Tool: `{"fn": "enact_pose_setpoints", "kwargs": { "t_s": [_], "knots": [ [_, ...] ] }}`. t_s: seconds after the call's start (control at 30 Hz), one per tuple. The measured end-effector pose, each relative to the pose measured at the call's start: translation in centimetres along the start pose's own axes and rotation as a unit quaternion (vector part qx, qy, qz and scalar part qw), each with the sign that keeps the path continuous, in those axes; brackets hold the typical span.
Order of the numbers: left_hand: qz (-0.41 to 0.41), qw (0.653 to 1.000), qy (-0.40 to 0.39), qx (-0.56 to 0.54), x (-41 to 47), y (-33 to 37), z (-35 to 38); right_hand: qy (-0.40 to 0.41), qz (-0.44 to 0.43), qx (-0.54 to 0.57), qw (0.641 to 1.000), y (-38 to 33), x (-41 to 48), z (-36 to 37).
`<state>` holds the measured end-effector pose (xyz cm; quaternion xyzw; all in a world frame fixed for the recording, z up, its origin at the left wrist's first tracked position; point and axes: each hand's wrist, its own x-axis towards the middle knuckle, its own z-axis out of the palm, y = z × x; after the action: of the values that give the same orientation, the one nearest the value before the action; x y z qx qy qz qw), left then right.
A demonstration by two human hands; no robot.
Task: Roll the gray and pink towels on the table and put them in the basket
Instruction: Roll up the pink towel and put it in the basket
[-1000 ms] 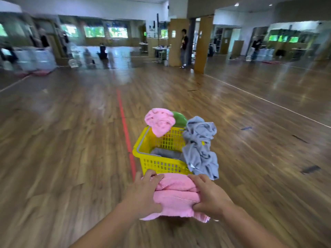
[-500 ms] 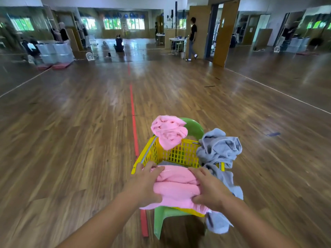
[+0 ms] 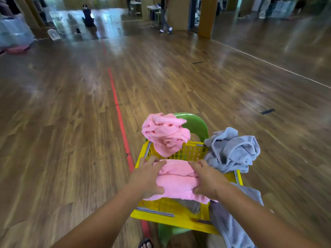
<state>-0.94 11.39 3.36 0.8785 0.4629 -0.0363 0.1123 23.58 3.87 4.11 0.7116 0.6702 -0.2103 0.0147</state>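
both hands, left hand (image 3: pixel 148 178) and right hand (image 3: pixel 208 179), fingers clenched on the rolled pink towel (image 3: pixel 176 181) over the yellow basket (image 3: pixel 172 218) at lower centre, should lower it evenly to keep the roll tight.

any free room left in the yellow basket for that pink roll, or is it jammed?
Room is mostly in the middle. The yellow basket shows bare floor at its near-left, beside a gray towel already inside. Both hands, left hand and right hand, hold the pink roll over it. Crowded: bunched pink towel on the far rim, gray towels over the right rim.
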Motion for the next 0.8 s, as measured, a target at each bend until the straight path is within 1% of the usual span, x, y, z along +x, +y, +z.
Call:
{"fn": "enact_pose_setpoints", "kwargs": {
  "t_s": [0.13,0.27,0.33,0.4,0.5,0.57,0.7,0.8],
  "knots": [
    [0.038,0.998,-0.050,-0.017,3.6,-2.9,2.7,-0.044,0.058,-0.010,0.997,-0.8,3.4,2.8],
    [0.063,0.993,-0.100,-0.004,6.3,-4.8,5.2,-0.099,0.097,-0.032,0.990,-1.7,6.2,5.9],
    [0.082,0.990,-0.118,0.008,7.4,-4.6,6.1,-0.121,0.121,-0.047,0.984,-1.7,7.0,7.2],
    [0.097,0.982,-0.160,0.012,9.1,-4.3,7.8,-0.153,0.151,-0.044,0.976,-1.1,8.0,8.8],
    [0.091,0.971,-0.222,0.008,10.2,-3.8,10.9,-0.202,0.177,-0.026,0.963,-0.2,8.8,11.1],
    [0.091,0.960,-0.266,0.002,10.7,-3.9,13.2,-0.226,0.180,-0.022,0.957,0.5,9.3,13.2],
    [0.083,0.932,-0.354,-0.005,11.5,-4.4,17.7,-0.278,0.156,-0.027,0.947,1.4,11.3,16.9],
    [0.062,0.909,-0.413,-0.001,12.6,-4.3,20.5,-0.329,0.166,-0.009,0.929,1.9,13.3,19.0]
  ]
}}
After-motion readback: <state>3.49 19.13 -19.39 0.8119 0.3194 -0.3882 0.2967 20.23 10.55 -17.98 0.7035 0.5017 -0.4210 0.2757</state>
